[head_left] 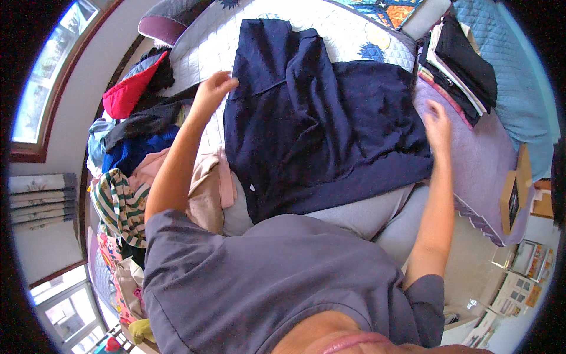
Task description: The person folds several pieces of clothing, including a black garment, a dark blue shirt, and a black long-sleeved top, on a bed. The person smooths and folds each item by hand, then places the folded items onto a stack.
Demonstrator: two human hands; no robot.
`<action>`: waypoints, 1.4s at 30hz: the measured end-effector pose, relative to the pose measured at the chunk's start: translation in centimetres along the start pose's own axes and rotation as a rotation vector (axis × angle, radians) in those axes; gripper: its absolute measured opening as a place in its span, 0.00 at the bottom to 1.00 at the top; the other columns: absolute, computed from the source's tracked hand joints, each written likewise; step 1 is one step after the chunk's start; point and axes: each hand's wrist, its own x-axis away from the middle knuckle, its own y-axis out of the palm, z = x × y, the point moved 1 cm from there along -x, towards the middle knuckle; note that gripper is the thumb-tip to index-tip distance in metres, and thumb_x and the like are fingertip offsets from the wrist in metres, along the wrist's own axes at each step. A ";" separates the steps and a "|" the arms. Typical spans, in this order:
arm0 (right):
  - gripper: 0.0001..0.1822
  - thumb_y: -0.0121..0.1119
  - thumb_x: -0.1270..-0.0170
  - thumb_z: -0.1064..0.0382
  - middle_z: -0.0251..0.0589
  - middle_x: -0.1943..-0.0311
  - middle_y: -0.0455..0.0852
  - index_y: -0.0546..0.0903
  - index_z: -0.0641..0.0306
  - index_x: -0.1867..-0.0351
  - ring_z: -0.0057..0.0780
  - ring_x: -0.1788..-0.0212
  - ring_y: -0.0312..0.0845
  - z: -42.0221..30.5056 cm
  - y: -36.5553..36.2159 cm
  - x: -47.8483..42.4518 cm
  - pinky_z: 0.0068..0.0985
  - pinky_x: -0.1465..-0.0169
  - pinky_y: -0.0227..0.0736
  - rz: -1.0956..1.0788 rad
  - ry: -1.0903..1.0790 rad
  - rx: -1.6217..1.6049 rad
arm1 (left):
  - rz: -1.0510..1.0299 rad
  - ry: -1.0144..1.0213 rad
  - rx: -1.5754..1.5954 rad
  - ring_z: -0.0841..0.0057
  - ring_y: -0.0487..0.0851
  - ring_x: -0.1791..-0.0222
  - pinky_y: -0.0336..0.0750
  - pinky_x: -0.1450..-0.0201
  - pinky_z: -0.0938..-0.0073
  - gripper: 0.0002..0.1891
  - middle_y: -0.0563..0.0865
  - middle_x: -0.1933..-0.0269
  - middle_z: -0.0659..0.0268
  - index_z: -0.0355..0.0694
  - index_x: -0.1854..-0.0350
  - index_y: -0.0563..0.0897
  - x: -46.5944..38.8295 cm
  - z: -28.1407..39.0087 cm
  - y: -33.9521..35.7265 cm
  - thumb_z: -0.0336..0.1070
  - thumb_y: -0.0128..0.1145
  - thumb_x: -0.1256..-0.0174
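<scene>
A dark navy garment (pixel 300 128) of thick cloth lies spread before me, partly over my lap. One long sleeve is folded across its middle, and its wide hem band faces me. A small white tag (pixel 252 187) shows near its lower left edge. My left hand (pixel 219 84) is at the garment's upper left edge with loosely bent fingers; whether the fingertips touch the cloth is hard to tell. Beyond the right edge, my right hand (pixel 437 121) hovers over a purple cover (pixel 477 163), slightly blurred, its thumb and fingers apart. Neither hand appears to hold anything.
Folded clothes (pixel 464 66) are stacked at the upper right. Loose clothes heap up on the left, among them a red piece (pixel 135 90) and a striped one (pixel 117 199). A white quilted cover (pixel 203 48) lies beneath the garment. An open cardboard box (pixel 508 203) sits at right.
</scene>
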 end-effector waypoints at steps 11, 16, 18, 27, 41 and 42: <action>0.23 0.62 0.34 0.65 0.44 0.48 0.86 0.77 0.71 0.39 0.32 0.49 0.83 -14.8 21.4 0.2 0.30 0.41 0.75 -0.584 0.460 -1.084 | 0.156 -0.330 0.368 0.67 0.87 0.58 0.81 0.53 0.65 0.25 0.88 0.55 0.55 0.28 0.45 0.80 -13.4 -5.1 5.0 0.37 0.72 0.42; 0.26 0.58 0.34 0.69 0.43 0.42 0.83 0.74 0.72 0.35 0.31 0.43 0.81 -13.5 10.4 3.7 0.29 0.34 0.71 -0.710 0.419 -1.237 | 0.033 -0.068 0.245 0.71 0.86 0.59 0.82 0.52 0.68 0.25 0.87 0.54 0.58 0.29 0.42 0.78 -3.9 -0.1 4.8 0.33 0.69 0.40; 0.27 0.59 0.33 0.67 0.42 0.42 0.84 0.72 0.73 0.33 0.30 0.44 0.81 -10.7 7.1 5.1 0.29 0.34 0.70 -0.840 0.377 -1.094 | -0.150 -0.102 0.297 0.71 0.86 0.56 0.82 0.52 0.69 0.29 0.86 0.52 0.58 0.30 0.37 0.74 2.9 0.0 5.1 0.37 0.70 0.38; 0.34 0.71 0.37 0.50 0.42 0.55 0.87 0.74 0.70 0.36 0.28 0.59 0.82 -10.3 12.4 1.5 0.28 0.58 0.79 -0.597 0.493 -0.625 | 0.159 -0.535 0.667 0.72 0.82 0.61 0.80 0.57 0.67 0.24 0.84 0.53 0.63 0.38 0.43 0.77 4.4 -0.7 6.7 0.45 0.69 0.35; 0.31 0.59 0.38 0.72 0.43 0.34 0.78 0.72 0.63 0.30 0.42 0.33 0.75 -3.4 3.8 9.6 0.43 0.27 0.67 -0.159 0.510 -1.670 | -0.397 0.885 -0.521 0.54 0.73 0.31 0.49 0.21 0.41 0.19 0.83 0.44 0.55 0.40 0.59 0.86 10.6 11.3 15.4 0.24 0.57 0.60; 0.32 0.61 0.37 0.69 0.43 0.33 0.77 0.71 0.62 0.29 0.42 0.31 0.72 -3.1 3.0 10.5 0.45 0.26 0.64 -0.144 0.472 -1.692 | -0.364 0.841 -0.458 0.55 0.70 0.29 0.46 0.21 0.40 0.19 0.82 0.40 0.55 0.40 0.57 0.86 12.0 11.1 15.7 0.27 0.59 0.57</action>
